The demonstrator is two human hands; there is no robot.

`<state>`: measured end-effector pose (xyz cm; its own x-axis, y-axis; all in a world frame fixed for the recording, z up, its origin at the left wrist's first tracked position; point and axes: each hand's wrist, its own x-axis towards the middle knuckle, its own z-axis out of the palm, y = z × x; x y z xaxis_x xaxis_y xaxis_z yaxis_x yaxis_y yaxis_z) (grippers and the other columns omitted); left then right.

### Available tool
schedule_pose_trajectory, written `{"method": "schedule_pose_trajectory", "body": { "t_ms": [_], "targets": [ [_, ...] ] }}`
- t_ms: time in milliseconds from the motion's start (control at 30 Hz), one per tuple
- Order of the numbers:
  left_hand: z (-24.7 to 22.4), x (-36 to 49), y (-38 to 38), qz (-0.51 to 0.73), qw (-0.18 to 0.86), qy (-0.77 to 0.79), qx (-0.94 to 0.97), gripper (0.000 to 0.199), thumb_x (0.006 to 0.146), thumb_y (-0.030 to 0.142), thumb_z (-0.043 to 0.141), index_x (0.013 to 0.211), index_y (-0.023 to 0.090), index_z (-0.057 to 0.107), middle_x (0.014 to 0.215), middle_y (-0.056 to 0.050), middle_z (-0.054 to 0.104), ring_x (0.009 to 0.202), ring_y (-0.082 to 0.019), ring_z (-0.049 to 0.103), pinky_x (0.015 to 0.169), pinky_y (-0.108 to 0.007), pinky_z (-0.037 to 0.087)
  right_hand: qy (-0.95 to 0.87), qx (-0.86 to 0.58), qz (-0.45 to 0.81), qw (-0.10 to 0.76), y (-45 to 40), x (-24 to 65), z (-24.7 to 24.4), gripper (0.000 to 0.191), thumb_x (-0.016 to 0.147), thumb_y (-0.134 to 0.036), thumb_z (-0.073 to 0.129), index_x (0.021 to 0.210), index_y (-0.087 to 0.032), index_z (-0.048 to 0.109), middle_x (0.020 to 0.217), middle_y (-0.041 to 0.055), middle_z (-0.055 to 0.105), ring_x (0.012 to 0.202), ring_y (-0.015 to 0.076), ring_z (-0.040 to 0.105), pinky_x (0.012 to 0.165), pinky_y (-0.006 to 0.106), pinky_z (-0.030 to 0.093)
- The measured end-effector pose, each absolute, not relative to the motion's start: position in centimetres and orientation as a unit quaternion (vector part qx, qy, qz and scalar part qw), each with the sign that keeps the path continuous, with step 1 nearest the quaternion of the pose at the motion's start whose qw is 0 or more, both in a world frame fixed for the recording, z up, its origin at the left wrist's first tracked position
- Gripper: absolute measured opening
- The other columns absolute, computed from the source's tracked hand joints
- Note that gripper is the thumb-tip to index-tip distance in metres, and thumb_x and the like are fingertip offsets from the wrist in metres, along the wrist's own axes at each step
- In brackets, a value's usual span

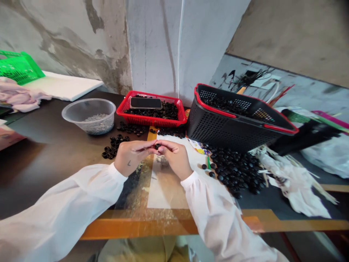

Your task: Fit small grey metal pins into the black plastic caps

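A small round black plastic piece [157, 146] is pinched between the fingertips of my left hand [133, 154] and my right hand [176, 156]. Both hands meet above a white sheet [163, 193] on the table. To the left of my left hand lies a small pile of similar black pieces [110, 147], which look ring-like. A larger heap of domed black pieces [237, 169] spreads to the right of my right hand. Just behind my hands, more dark pieces [171, 133] lie loose. My fingers partly cover the held piece, so its details are hidden.
A clear plastic bowl [89, 109] holds small metallic bits. Behind my hands, a red basket [152, 122] of dark pieces carries a phone [145, 103]. A tall black basket [218, 125] with red rim stands right, near white cloth strips [294, 182]. A green basket [21, 69] sits far left.
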<state>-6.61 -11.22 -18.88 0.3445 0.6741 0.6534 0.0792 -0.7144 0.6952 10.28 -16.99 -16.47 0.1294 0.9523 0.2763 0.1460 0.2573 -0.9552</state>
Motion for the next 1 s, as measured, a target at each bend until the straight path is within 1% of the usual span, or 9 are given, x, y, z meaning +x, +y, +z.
{"method": "schedule_pose_trajectory", "body": {
  "t_ms": [100, 167, 233, 333, 400, 600, 733, 867, 1000],
  "targets": [
    [-18.1, -7.0, -10.2, 0.444, 0.239, 0.275, 0.818, 0.031, 0.090, 0.043, 0.066, 0.114, 0.025, 0.075, 0.101, -0.004, 0.078, 0.084, -0.019, 0.072, 0.074, -0.029, 0.058, -0.653, -0.544, 0.219, 0.479, -16.8, 12.2, -15.4, 0.023, 0.087, -0.025, 0.064, 0.106, -0.025, 0.077, 0.107, 0.0022, 0.078, 0.097, 0.0201, 0.069, 0.091, 0.033, 0.052],
    [-18.1, -7.3, -9.4, 0.409, 0.191, 0.298, 0.841, 0.033, 0.094, 0.043, 0.061, 0.115, 0.021, 0.073, 0.103, -0.006, 0.076, 0.085, -0.019, 0.069, 0.075, -0.031, 0.055, -0.688, -0.626, 0.068, 0.362, -16.9, 14.0, -14.6, 0.024, 0.089, -0.023, 0.063, 0.111, -0.025, 0.075, 0.111, 0.0046, 0.076, 0.103, 0.0230, 0.067, 0.092, 0.035, 0.049],
    [-18.4, -7.5, -8.8, 0.387, 0.149, 0.299, 0.859, 0.031, 0.095, 0.042, 0.058, 0.109, 0.019, 0.074, 0.101, -0.007, 0.074, 0.085, -0.020, 0.065, 0.080, -0.034, 0.053, -0.667, -0.705, -0.048, 0.237, -17.4, 15.7, -14.2, 0.026, 0.091, -0.019, 0.060, 0.113, -0.023, 0.073, 0.109, 0.0076, 0.076, 0.103, 0.0267, 0.065, 0.086, 0.037, 0.049],
    [-18.9, -7.7, -8.5, 0.353, 0.116, 0.265, 0.890, 0.026, 0.094, 0.040, 0.060, 0.101, 0.021, 0.076, 0.101, -0.007, 0.069, 0.091, -0.020, 0.062, 0.087, -0.036, 0.049, -0.623, -0.771, -0.103, 0.088, -18.0, 17.6, -14.1, 0.031, 0.090, -0.010, 0.051, 0.110, -0.018, 0.073, 0.103, 0.0117, 0.075, 0.096, 0.0295, 0.064, 0.077, 0.038, 0.047],
    [-19.1, -7.7, -8.7, 0.327, 0.111, 0.234, 0.909, 0.024, 0.092, 0.041, 0.063, 0.101, 0.024, 0.077, 0.104, -0.007, 0.066, 0.094, -0.021, 0.060, 0.088, -0.036, 0.048, -0.617, -0.780, -0.098, 0.031, -18.1, 18.2, -14.3, 0.035, 0.088, -0.005, 0.049, 0.110, -0.017, 0.074, 0.104, 0.0131, 0.074, 0.095, 0.0296, 0.063, 0.075, 0.038, 0.046],
    [-19.3, -7.4, -9.3, 0.265, 0.105, 0.203, 0.937, 0.025, 0.091, 0.043, 0.065, 0.104, 0.026, 0.077, 0.102, -0.006, 0.066, 0.090, -0.020, 0.059, 0.082, -0.035, 0.048, -0.654, -0.742, -0.121, 0.081, -16.1, 17.6, -15.7, 0.040, 0.095, -0.010, 0.041, 0.129, -0.014, 0.063, 0.123, 0.0133, 0.067, 0.111, 0.0272, 0.056, 0.088, 0.035, 0.046],
    [-19.4, -7.4, -9.3, 0.249, 0.124, 0.205, 0.938, 0.023, 0.093, 0.043, 0.062, 0.100, 0.027, 0.078, 0.100, -0.005, 0.069, 0.090, -0.020, 0.059, 0.082, -0.033, 0.047, -0.676, -0.728, -0.092, 0.068, -14.7, 17.3, -16.8, 0.038, 0.100, -0.017, 0.040, 0.132, -0.013, 0.060, 0.132, 0.0136, 0.061, 0.115, 0.0267, 0.053, 0.093, 0.034, 0.046],
    [-19.1, -7.4, -9.3, 0.246, 0.144, 0.210, 0.935, 0.022, 0.093, 0.041, 0.062, 0.092, 0.024, 0.076, 0.099, -0.005, 0.070, 0.090, -0.020, 0.059, 0.083, -0.033, 0.047, -0.671, -0.734, -0.076, 0.073, -14.6, 17.3, -16.9, 0.034, 0.100, -0.016, 0.043, 0.126, -0.015, 0.064, 0.126, 0.0132, 0.061, 0.115, 0.0258, 0.052, 0.094, 0.033, 0.045],
    [-18.9, -7.3, -9.2, 0.228, 0.179, 0.206, 0.935, 0.018, 0.092, 0.037, 0.064, 0.089, 0.021, 0.072, 0.091, -0.004, 0.070, 0.088, -0.020, 0.059, 0.082, -0.032, 0.046, -0.665, -0.737, -0.071, 0.098, -14.7, 17.5, -16.9, 0.025, 0.095, -0.017, 0.055, 0.117, -0.016, 0.067, 0.114, 0.0117, 0.065, 0.108, 0.0260, 0.055, 0.091, 0.034, 0.045]
  ]
}}
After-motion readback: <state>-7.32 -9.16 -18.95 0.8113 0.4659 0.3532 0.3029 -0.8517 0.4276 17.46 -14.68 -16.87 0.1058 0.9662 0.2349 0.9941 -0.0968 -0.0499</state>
